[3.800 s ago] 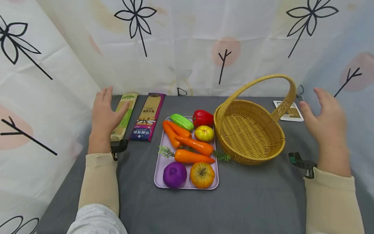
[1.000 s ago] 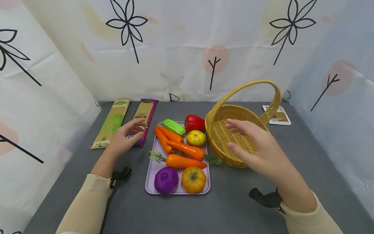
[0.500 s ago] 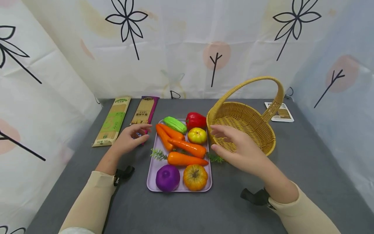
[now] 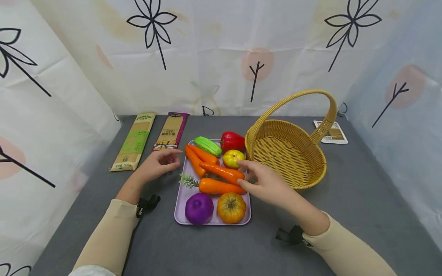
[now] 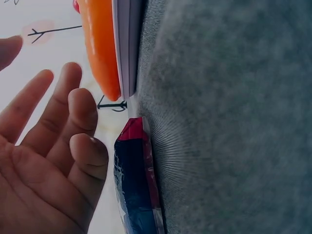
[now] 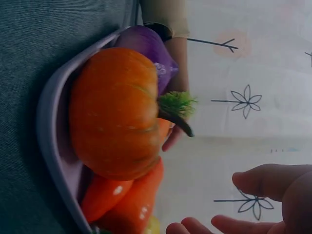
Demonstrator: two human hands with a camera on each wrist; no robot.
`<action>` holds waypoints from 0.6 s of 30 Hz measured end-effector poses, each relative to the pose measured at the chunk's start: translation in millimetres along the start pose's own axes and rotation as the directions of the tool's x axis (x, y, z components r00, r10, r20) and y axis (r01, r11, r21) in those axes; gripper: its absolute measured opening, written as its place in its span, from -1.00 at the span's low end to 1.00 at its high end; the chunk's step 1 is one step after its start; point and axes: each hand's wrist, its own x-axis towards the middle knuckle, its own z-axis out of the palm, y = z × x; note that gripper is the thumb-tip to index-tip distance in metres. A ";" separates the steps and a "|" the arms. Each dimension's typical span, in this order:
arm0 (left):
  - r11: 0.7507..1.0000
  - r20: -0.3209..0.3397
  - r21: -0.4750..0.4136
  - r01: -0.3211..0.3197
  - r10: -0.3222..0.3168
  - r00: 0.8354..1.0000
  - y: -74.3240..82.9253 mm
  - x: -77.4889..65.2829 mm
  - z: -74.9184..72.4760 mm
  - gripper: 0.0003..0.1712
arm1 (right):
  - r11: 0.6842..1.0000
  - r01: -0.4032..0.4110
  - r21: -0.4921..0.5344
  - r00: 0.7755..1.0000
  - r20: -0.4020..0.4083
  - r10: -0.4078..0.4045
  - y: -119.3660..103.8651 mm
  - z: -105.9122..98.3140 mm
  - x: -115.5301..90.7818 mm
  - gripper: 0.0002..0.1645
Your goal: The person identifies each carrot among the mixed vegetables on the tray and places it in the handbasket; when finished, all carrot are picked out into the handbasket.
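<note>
Right hand (image 4: 264,182), empty, fingers relaxed, over the tray's (image 4: 181,199) right edge, leafy carrot (image 4: 221,186) just left; left hand (image 4: 157,165), also empty, left of it!

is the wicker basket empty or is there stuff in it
Empty, as far as the head view shows: the basket has a bare woven floor, and the pumpkin sits outside it, on the tray.

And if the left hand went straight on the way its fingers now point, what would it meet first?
Probably the leftmost carrot on the tray; height is hard to judge, though, so the left hand could pass over it.
</note>
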 end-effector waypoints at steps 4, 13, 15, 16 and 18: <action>1.000 0.044 0.022 0.018 -0.019 0.999 -2.7 -0.5 -0.6 -0.50 | 0.999 -0.023 -0.038 1.000 0.015 0.023 6.2 9.7 4.1 -0.30; 0.997 0.094 -0.016 0.072 -0.070 0.993 -8.4 1.9 3.4 -0.54 | 0.988 -0.061 -0.140 0.998 -0.010 0.060 19.2 29.1 9.1 -0.33; 0.993 0.112 -0.036 0.108 -0.104 0.988 -9.0 2.2 6.3 -0.53 | 0.985 -0.069 -0.158 0.998 -0.022 0.066 20.7 32.0 10.2 -0.36; 0.991 0.122 -0.043 0.124 -0.118 0.985 -9.0 2.4 8.0 -0.53 | 0.983 -0.075 -0.170 0.997 -0.026 0.072 21.7 33.5 10.9 -0.37; 0.989 0.141 -0.035 0.147 -0.141 0.980 -8.4 2.7 11.4 -0.54 | 0.978 -0.094 -0.186 0.995 -0.032 0.090 23.2 36.1 11.9 -0.38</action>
